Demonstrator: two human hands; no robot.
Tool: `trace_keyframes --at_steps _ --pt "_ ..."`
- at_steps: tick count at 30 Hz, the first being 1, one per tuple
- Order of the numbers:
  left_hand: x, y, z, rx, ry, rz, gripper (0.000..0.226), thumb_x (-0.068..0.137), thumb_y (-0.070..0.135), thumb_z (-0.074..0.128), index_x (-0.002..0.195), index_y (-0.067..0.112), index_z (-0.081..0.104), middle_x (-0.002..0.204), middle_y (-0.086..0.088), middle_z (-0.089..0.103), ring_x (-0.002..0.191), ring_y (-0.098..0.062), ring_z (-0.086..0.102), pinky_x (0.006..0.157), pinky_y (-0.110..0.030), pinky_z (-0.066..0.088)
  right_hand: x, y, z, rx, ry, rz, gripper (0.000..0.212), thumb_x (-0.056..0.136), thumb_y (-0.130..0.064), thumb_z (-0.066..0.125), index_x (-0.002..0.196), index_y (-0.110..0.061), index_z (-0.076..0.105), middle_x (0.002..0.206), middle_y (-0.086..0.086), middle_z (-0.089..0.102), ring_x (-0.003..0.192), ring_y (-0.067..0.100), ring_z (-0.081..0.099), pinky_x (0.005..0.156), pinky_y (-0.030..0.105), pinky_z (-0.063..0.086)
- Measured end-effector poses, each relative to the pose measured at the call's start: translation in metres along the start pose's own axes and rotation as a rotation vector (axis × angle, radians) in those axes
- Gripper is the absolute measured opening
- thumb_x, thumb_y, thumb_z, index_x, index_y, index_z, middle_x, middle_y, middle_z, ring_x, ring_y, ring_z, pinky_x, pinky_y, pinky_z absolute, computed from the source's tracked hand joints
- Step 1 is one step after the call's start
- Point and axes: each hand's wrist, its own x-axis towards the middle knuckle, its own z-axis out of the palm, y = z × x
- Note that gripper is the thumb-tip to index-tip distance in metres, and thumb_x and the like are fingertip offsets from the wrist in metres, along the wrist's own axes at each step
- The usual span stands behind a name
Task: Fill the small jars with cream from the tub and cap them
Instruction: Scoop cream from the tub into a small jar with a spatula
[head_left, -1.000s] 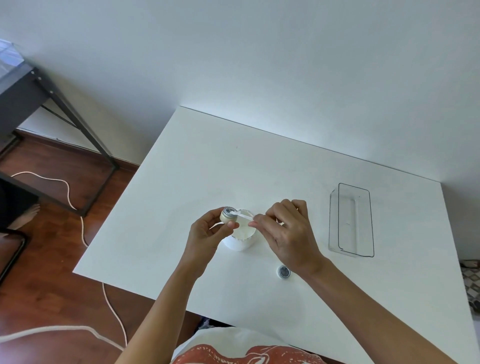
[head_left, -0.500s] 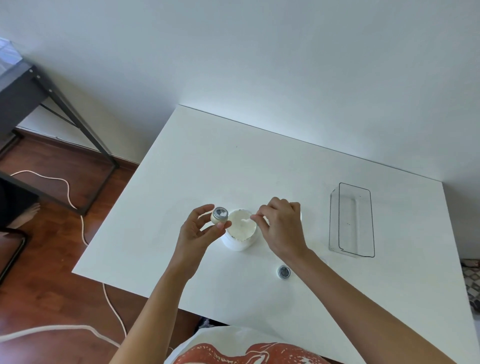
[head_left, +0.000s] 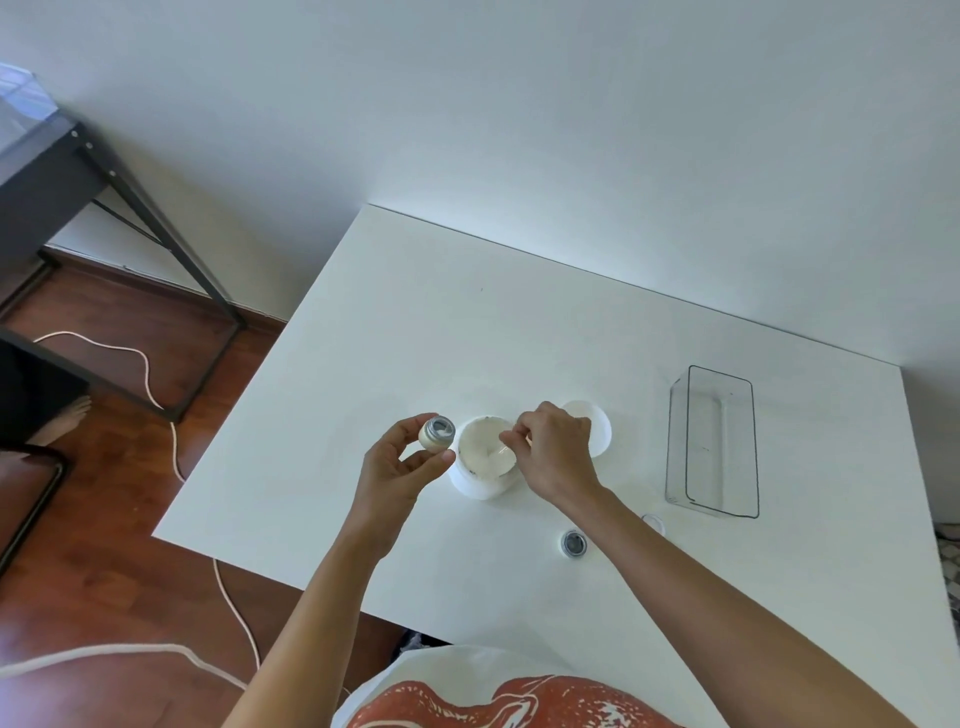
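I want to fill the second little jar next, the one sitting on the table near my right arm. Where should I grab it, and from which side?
Take the small jar by its round side wall, fingers on opposite sides below the rim, coming down from above. It stands upright with its open mouth up, so keep fingers off the opening. The left hand already holds the other jar that way.

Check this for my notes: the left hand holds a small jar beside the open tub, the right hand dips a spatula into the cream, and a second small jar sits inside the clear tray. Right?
One error: the head view shows the second small jar standing on the table near the right forearm, outside the clear tray. The left hand does hold a small jar beside the tub, and the right hand dips the spatula.
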Motion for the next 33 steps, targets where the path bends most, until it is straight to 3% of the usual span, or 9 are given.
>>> trace_keyframes --at_steps 3,7,11,16,22,25,28,30,33 --pt "0.001 -0.001 0.001 0.032 0.029 0.013 0.029 0.090 0.007 0.072 0.114 0.022 0.068 0.104 0.013 0.073 0.086 -0.006 0.069 0.088 -0.025 0.051 -0.002 0.005 -0.008 0.125 0.010 0.126 0.031 0.091 -0.030 0.061 0.072 -0.007 0.064 0.071 0.001 0.062 0.075 0.021 0.057 0.076 0.032 0.029" --pt "0.002 -0.001 0.004 0.057 0.056 0.028 0.030 0.090 0.009 0.072 0.115 0.026 0.067 0.107 0.015 0.072 0.088 -0.006 0.071 0.092 -0.031 0.050 -0.004 0.011 -0.021 0.222 0.008 0.266 0.031 0.090 -0.030 0.062 0.067 -0.010 0.062 0.057 -0.006 0.051 0.064 0.019 0.053 0.076 0.034 0.036" --pt "0.003 0.000 0.007 0.076 0.064 0.045 0.029 0.090 0.008 0.072 0.113 0.025 0.066 0.107 0.016 0.072 0.086 -0.007 0.071 0.085 -0.024 0.053 -0.005 0.014 -0.036 0.402 0.025 0.347 0.032 0.089 -0.029 0.064 0.068 -0.004 0.066 0.056 -0.003 0.049 0.059 0.016 0.045 0.069 0.033 0.039" --pt "0.003 0.003 0.015 0.079 0.033 0.041 0.029 0.088 0.007 0.074 0.113 0.021 0.069 0.108 0.009 0.075 0.085 -0.009 0.073 0.079 -0.016 0.054 -0.007 0.006 -0.056 0.618 -0.003 0.408 0.028 0.088 -0.030 0.065 0.065 -0.013 0.069 0.062 0.002 0.054 0.057 0.013 0.042 0.054 0.023 0.033" --pt "0.002 0.007 0.025 0.068 -0.021 0.033 0.035 0.087 0.002 0.074 0.118 0.018 0.068 0.113 0.002 0.075 0.084 -0.011 0.073 0.081 -0.022 0.053 -0.008 -0.006 -0.057 0.653 -0.006 0.402 0.028 0.089 -0.030 0.064 0.067 -0.013 0.069 0.050 -0.008 0.048 0.046 0.005 0.039 0.051 0.021 0.032" --pt "0.001 0.009 0.028 0.058 -0.037 0.035 0.035 0.086 0.004 0.075 0.117 0.019 0.069 0.113 0.001 0.075 0.086 -0.014 0.073 0.084 -0.025 0.053 -0.011 -0.012 -0.053 0.612 0.094 0.346 0.031 0.090 -0.029 0.063 0.070 -0.006 0.068 0.041 -0.013 0.045 0.043 0.004 0.040 0.054 0.023 0.034" --pt "0.000 0.010 0.029 0.034 -0.039 0.034 0.034 0.086 0.005 0.076 0.115 0.020 0.071 0.112 0.001 0.076 0.088 -0.015 0.074 0.082 -0.022 0.056 -0.016 -0.016 -0.050 0.484 0.255 0.174 0.030 0.089 -0.029 0.065 0.068 -0.007 0.063 0.060 -0.003 0.052 0.057 0.010 0.046 0.065 0.031 0.040" --pt "0.001 0.010 0.029 0.026 -0.029 0.028 0.032 0.086 0.005 0.076 0.113 0.020 0.072 0.110 0.001 0.077 0.089 -0.015 0.075 0.080 -0.021 0.055 -0.020 -0.018 -0.049 0.420 0.371 0.012 0.024 0.088 -0.026 0.068 0.068 -0.013 0.063 0.066 -0.008 0.051 0.063 0.004 0.049 0.071 0.033 0.041" --pt "0.001 0.010 0.030 0.022 -0.027 0.023 0.028 0.086 0.006 0.076 0.111 0.020 0.073 0.107 0.001 0.077 0.090 -0.015 0.075 0.081 -0.021 0.054 -0.028 -0.016 -0.047 0.249 0.469 -0.207 0.015 0.086 -0.025 0.069 0.073 -0.019 0.067 0.073 -0.009 0.054 0.067 0.009 0.052 0.079 0.032 0.030"
